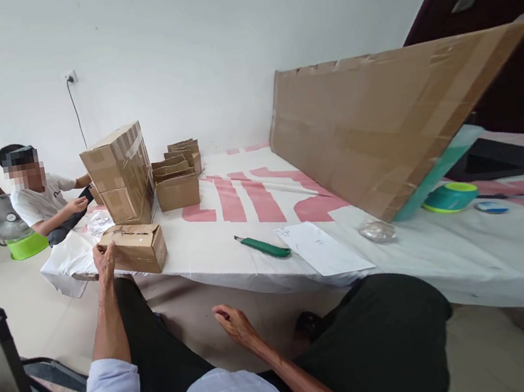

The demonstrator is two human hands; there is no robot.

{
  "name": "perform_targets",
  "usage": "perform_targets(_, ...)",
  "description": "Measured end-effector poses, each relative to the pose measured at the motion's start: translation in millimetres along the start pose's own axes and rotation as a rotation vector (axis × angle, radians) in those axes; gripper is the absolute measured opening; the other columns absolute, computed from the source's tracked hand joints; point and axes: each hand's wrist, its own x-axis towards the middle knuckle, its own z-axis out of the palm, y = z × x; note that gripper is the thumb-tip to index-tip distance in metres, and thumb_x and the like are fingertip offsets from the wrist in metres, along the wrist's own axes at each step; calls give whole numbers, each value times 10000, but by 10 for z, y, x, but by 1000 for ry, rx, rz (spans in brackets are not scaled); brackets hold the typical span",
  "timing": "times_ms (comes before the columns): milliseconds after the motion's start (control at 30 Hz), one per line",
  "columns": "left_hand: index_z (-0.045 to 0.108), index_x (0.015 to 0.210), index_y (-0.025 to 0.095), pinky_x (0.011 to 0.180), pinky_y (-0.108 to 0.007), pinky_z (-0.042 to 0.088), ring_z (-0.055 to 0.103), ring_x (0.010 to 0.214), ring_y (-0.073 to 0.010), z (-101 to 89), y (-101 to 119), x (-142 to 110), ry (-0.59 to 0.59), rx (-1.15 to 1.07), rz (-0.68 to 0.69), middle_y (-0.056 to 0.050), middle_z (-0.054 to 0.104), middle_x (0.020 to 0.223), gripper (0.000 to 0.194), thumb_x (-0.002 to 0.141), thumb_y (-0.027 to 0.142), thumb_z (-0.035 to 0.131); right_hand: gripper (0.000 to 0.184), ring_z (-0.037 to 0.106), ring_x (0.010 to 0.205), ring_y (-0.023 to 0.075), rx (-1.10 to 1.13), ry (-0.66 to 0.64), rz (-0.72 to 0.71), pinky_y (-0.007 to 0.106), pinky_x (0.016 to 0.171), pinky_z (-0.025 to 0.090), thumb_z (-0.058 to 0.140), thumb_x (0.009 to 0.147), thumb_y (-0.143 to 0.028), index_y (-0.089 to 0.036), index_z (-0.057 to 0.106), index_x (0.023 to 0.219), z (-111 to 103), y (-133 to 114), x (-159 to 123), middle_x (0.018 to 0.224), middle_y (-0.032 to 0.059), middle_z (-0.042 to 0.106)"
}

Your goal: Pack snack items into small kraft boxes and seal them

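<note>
My left hand (104, 257) grips the left end of a small cardboard box (135, 248) at the table's near left edge. The box lies on its side along the edge, and a dark uneven slit runs across its top. My right hand (235, 325) hovers over my lap, below the table edge, fingers curled in with nothing visible in them. Nearest to it on the table are a green utility knife (264, 247) and a white sheet of paper (325, 249).
Taped cardboard boxes (119, 172) are stacked behind the small box, beside several open cartons (178, 191). A large cardboard panel (379, 118) leans at the right, near tape rolls (450, 198). A co-worker (51, 203) sits at the far left by a fan (4, 219).
</note>
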Motion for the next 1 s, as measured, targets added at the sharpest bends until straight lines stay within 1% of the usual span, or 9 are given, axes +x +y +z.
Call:
perform_targets(100, 621, 1230, 148, 1032, -463, 521, 650, 1162, -325, 128, -39, -170, -19, -24, -43, -151, 684, 1202, 513, 829, 441, 747, 315, 734, 878, 241, 104, 125, -131, 358, 809, 598, 531, 902, -358, -211, 766, 1051, -130, -265, 144, 977, 101, 791)
perform_targets(200, 601, 1281, 171, 1041, -420, 518, 638, 1194, -298, 300, -34, -440, -52, -69, -31, -138, 661, 1270, 582, 817, 476, 773, 327, 712, 964, 248, 164, 306, -285, 375, 806, 608, 563, 920, -389, -203, 735, 1127, -333, -621, 348, 1069, 112, 753)
perform_targets(367, 599, 1256, 195, 974, -385, 538, 652, 1118, -266, 620, 84, -897, -169, -158, 11, -122, 665, 1247, 597, 784, 481, 827, 513, 645, 1188, 269, 168, 477, -395, 421, 921, 602, 617, 950, -481, -212, 614, 1387, -701, -1078, 661, 1318, 153, 650)
perform_targets(433, 603, 1229, 194, 956, -377, 540, 653, 1085, -253, 713, 141, -1053, -221, -194, 42, -117, 667, 1232, 596, 769, 489, 842, 542, 628, 1212, 273, 172, 514, -392, 424, 940, 595, 610, 961, -518, -205, 594, 1402, -833, -1126, 713, 1333, 165, 633)
perform_targets(567, 608, 1196, 193, 954, -376, 541, 658, 1067, -244, 773, 199, -1217, -315, -264, 99, -96, 687, 1190, 589, 746, 487, 851, 508, 646, 1135, 258, 176, 556, -328, 386, 863, 597, 560, 984, -541, -196, 609, 1354, -1044, -1044, 712, 1272, 156, 659)
perform_targets(667, 614, 1203, 194, 968, -396, 546, 663, 1122, -272, 758, 180, -1176, -467, -341, 108, -107, 691, 1236, 641, 692, 471, 883, 491, 656, 1097, 251, 161, 570, -314, 378, 840, 589, 547, 988, -541, -199, 616, 1334, -1157, -977, 706, 1239, 146, 676)
perform_targets(800, 581, 1365, 177, 1085, -430, 511, 623, 1273, -319, 765, 140, -1049, -667, -421, 118, -146, 661, 1376, 882, 595, 427, 930, 495, 652, 1139, 263, 135, 585, -332, 405, 879, 581, 569, 977, -530, -206, 607, 1349, -1267, -1005, 763, 1304, 158, 662)
perform_targets(900, 564, 1426, 164, 1116, -426, 500, 609, 1298, -333, 793, 128, -1023, -758, -464, 137, -152, 665, 1383, 977, 557, 393, 948, 511, 655, 1152, 271, 129, 557, -343, 401, 867, 580, 576, 967, -536, -212, 611, 1361, -1304, -1060, 814, 1319, 162, 659)
perform_targets(1000, 497, 1508, 177, 1144, -428, 486, 584, 1330, -330, 807, 112, -1053, -798, -493, 142, -145, 631, 1444, 1075, 557, 380, 956, 540, 666, 1133, 279, 136, 504, -346, 390, 839, 579, 568, 968, -570, -210, 625, 1366, -1324, -1058, 852, 1327, 170, 665)
